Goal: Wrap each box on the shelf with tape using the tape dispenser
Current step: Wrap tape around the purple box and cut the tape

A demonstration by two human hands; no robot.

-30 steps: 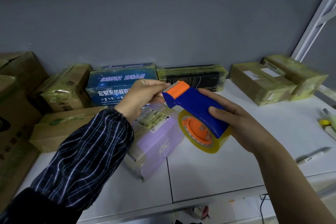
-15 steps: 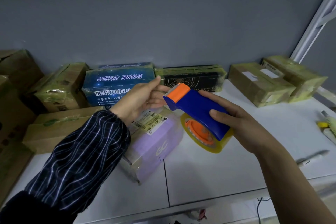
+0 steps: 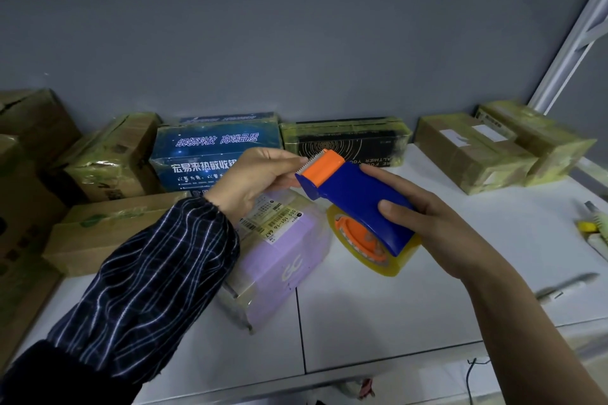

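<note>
Far left: I log plain brown cartons (image 3: 29,148) at the end of the shelf (image 3: 378,322). Next to them is a tape-wrapped box (image 3: 112,154), with a flat box (image 3: 108,223) lying in front of it. A blue box (image 3: 210,148) stands against the back wall.

Left hand (image 3: 253,181), striped sleeve: thumb and fingertips pinched together at the orange toothed end of the dispenser (image 3: 355,197). I cannot make out a tape strand there.

Purple box (image 3: 283,256): lies on the shelf at an angle, label up, directly under that hand.

Dispenser: held up between both hands, blue body tilted, yellow roll (image 3: 394,266) under it. A black box (image 3: 348,138) sits behind at the wall.

Right hand (image 3: 427,223): clamped round the blue body, thumb on top.

Further right: two wrapped boxes (image 3: 470,151) side by side, then a pen (image 3: 566,286) and markers (image 3: 595,230) at the edge.
</note>
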